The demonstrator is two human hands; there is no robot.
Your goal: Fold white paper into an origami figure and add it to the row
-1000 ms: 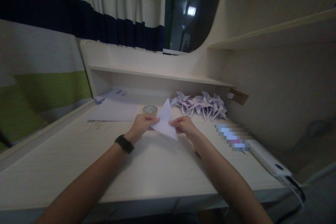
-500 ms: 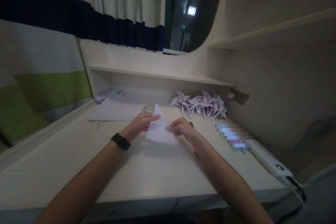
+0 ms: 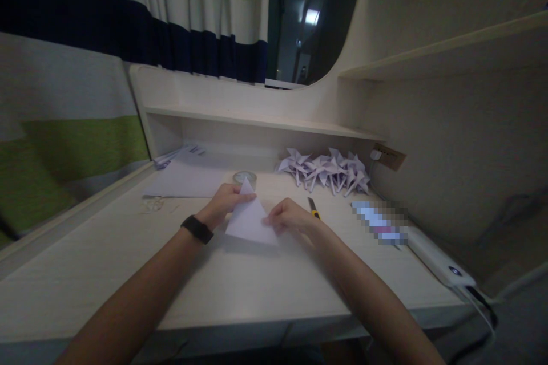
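A white paper folded into a triangle stands tilted just above the pale desk, its point up. My left hand, with a black band on its wrist, pinches the paper's upper left edge near the tip. My right hand pinches the lower right edge. Both hands are closed on the paper.
A roll of clear tape sits just behind the paper. A yellow utility knife lies right of my right hand. Several folded paper pinwheels are piled at the back right. Flat white sheets lie back left; a white power strip runs along the right.
The paper triangle has come down and to the left, lying flatter toward the desk. Both hands moved with it, and the utility knife is uncovered.
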